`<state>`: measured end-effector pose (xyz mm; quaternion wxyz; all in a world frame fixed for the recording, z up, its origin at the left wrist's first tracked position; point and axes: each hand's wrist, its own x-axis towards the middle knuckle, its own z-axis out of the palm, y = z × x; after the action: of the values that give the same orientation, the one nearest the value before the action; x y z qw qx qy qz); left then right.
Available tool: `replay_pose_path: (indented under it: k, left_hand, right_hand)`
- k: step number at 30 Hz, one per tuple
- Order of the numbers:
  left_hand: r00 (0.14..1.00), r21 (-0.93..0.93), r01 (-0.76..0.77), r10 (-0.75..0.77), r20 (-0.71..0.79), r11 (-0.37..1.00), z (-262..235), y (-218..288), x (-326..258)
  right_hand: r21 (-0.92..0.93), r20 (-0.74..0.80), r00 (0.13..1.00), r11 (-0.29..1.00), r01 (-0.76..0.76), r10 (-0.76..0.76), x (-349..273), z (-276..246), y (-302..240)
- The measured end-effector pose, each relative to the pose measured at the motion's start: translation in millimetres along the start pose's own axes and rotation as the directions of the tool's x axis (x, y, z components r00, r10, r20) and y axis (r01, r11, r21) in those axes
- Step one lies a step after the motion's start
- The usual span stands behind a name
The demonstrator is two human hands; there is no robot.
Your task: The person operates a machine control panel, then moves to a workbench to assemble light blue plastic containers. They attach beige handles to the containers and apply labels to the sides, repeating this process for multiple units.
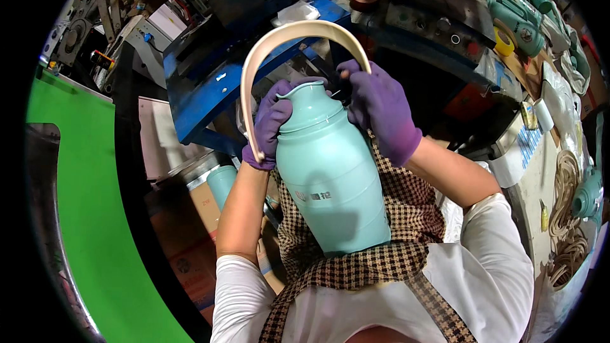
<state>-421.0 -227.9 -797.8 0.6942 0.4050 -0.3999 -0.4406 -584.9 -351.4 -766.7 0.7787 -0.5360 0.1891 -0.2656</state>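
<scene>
flask (330, 178) base hidden by apron (356, 267), left fingers (270, 127) behind it

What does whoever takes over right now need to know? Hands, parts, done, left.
Left hand: purple glove, gripping the left side of the flask neck at the handle's left end.
Right hand: purple glove, pinching the handle's right end at the neck.
Teal flask: upright in the lap against the checked apron.
Cream handle: arched over the top; left end sits by the neck.
Done: cannot tell whether either end is seated.
Left: probably press the right end home, then check both ends.
More teal parts lie on the bench.
</scene>
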Motion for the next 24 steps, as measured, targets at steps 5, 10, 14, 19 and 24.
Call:
replay_pose_path:
  k: [5,10,14,19,24]
  left_hand:
    - [0.992,0.139,0.110,-0.118,0.049,0.984,4,8,-6]
    - [0.990,-0.097,0.119,-0.110,0.090,0.988,14,-6,13]
    - [0.985,-0.378,-0.171,0.147,-0.093,0.910,-9,-23,24]
    - [0.978,-0.106,-0.195,0.202,0.060,0.975,23,-18,24]
    - [0.999,-0.152,-0.049,0.048,-0.008,0.987,14,-7,14]
  right_hand:
    - [-0.557,0.514,0.530,0.207,0.804,-0.675,-20,3,1]
    - [-0.311,0.408,0.524,0.426,0.849,-0.747,-26,-6,18]
    - [0.228,-0.017,0.857,0.833,0.504,-0.514,20,-32,35]
    - [0.390,0.182,0.972,0.918,0.068,-0.150,42,-87,73]
    - [0.527,0.385,0.899,0.849,-0.026,-0.211,37,-77,72]
